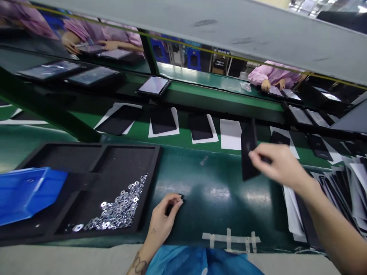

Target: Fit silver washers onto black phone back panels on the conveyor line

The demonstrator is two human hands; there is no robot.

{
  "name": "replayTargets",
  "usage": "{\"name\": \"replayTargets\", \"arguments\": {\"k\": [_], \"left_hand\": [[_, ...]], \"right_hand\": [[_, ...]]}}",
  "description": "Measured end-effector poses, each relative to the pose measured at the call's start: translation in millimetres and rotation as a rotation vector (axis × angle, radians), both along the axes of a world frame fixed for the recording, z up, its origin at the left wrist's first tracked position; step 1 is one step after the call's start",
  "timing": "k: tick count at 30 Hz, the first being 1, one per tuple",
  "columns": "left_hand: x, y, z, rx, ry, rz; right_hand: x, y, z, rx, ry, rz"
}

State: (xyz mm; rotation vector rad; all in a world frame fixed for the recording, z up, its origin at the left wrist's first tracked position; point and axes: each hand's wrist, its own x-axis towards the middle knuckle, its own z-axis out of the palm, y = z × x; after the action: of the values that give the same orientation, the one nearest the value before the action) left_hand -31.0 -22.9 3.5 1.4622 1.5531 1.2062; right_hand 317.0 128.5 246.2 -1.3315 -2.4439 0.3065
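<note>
My right hand (276,162) pinches a thin black rectangular panel (249,154) by its edge. The panel is held up on edge above the bench, slightly blurred, beside a white sheet (231,133) on the green strip. Low over the bench is my left hand (164,214), thumb and forefinger pressed together; a small dark bit shows at the fingertips, too small to name. To its left, a black divided tray (156,168) has a heap of shiny metal washers or rings (122,208) in one compartment.
A blue bin (31,191) rests on the tray's left side. Black panels on white sheets (202,126) line the green strip (183,139). Stacked panels and sheets (344,187) stand at right. A green post (48,110) and overhead grey beam (200,26) obstruct. Co-workers in pink sleeves (259,73) work opposite.
</note>
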Motion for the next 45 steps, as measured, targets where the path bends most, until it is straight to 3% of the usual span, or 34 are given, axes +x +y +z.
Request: {"name": "replayTargets", "arguments": {"k": [2, 5, 8, 11, 13, 15, 17, 19, 23, 26, 30, 38, 45], "left_hand": [[1, 11, 7.1, -0.064, -0.001, -0.078], [0, 33, 19.0, -0.137, 0.01, -0.209], [-3, 55, 28.6, -0.202, -0.008, -0.251], [-4, 76, 35.6, -0.248, 0.016, -0.292], [-1, 90, 39.6, -0.252, 0.047, -0.318], [5, 104, 43.2, -0.249, 0.096, -0.347], [12, 120, 46.4, -0.247, 0.165, -0.392], [18, 137, 49.2, -0.254, 0.222, -0.434], [27, 166, 53.4, -0.292, 0.296, -0.481], [32, 179, 54.4, -0.318, 0.365, -0.488], [37, 186, 53.0, -0.348, 0.45, -0.48], [38, 194, 53.4, -0.402, 0.595, -0.514], [51, 229, 57.1, -0.517, 0.77, -0.549]], "right_hand": [[-30, -43, -17.9, 0.002, -0.23, 0.08], [-80, -85, -71.6, -0.107, -0.417, 0.201], [-119, -101, -119.4, -0.229, -0.443, 0.32], [-132, -101, -132.8, -0.302, -0.374, 0.366], [-124, -96, -125.2, -0.381, -0.191, 0.392], [-107, -85, -116.2, -0.513, 0.126, 0.386], [-87, -67, -117.0, -0.68, 0.492, 0.292], [-68, -45, -132.6, -0.85, 0.88, 0.128], [-43, -4, -186.5, -1.076, 1.606, -0.087], [-37, 10, -214.1, -1.168, 1.848, -0.114], [-36, 10, -221.5, -1.273, 1.886, -0.077], [-40, 9, -218.2, -1.256, 1.875, -0.105], [-39, 3, -214.4, -1.253, 1.918, -0.125]]}}
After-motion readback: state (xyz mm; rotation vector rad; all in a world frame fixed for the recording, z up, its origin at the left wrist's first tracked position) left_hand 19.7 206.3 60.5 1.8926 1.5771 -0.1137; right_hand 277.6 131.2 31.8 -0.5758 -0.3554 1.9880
